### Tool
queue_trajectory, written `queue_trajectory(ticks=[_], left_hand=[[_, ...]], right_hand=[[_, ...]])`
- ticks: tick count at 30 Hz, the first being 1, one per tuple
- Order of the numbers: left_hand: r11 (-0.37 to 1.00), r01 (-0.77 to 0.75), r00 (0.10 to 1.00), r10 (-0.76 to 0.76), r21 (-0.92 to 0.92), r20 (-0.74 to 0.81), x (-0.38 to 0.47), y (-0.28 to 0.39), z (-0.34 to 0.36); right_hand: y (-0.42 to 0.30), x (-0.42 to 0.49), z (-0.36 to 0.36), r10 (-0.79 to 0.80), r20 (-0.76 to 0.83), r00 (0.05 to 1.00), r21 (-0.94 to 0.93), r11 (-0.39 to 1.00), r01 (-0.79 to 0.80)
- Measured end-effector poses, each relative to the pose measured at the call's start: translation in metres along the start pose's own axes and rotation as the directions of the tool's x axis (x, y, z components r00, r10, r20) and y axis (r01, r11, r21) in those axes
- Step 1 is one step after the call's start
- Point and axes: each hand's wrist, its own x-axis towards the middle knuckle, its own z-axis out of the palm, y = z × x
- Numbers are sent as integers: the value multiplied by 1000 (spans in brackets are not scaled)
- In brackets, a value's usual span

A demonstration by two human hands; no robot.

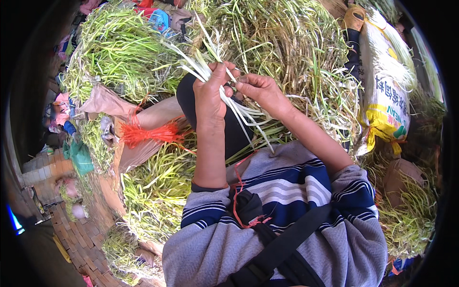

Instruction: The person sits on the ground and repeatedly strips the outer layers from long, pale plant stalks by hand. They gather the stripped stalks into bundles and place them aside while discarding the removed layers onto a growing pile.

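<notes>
Pale, slender plant stalks (200, 70), with white and light green parts, fan out from my left hand (215, 86), which is closed around them near the picture's middle. My right hand (260, 93) is close beside it, thumb and fingertips pinching one white stalk at the left hand's fingers. The stalks' lower ends hang toward my striped sweater. Below and left of my left hand lies a bundle of red plastic twine (152, 134). A thin red strand hangs at the front of my clothing.
Heaps of green leaves (122, 50) and drier stalks (287, 43) surround me. A white and yellow printed sack (385, 89) at the right has white stalks on it. A green bag (80, 156) lies on the left, near a brick floor (77, 244). Other people sit at the far left.
</notes>
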Motion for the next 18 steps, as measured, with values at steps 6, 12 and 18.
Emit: queue_trajectory(ticks=[6,12,18], left_hand=[[995,-24,999,20,-93,-48,10,-11,-12],[945,70,991,-103,-320,-87,49,1,-64],[815,40,985,-131,-578,-116,73,8,-121]], right_hand=[[-3,-11,-2,184,-53,982,163,971,-173],[-12,-42,-16,218,86,972,-144,968,-205],[-30,-104,-55,97,142,985,-454,890,-22]])
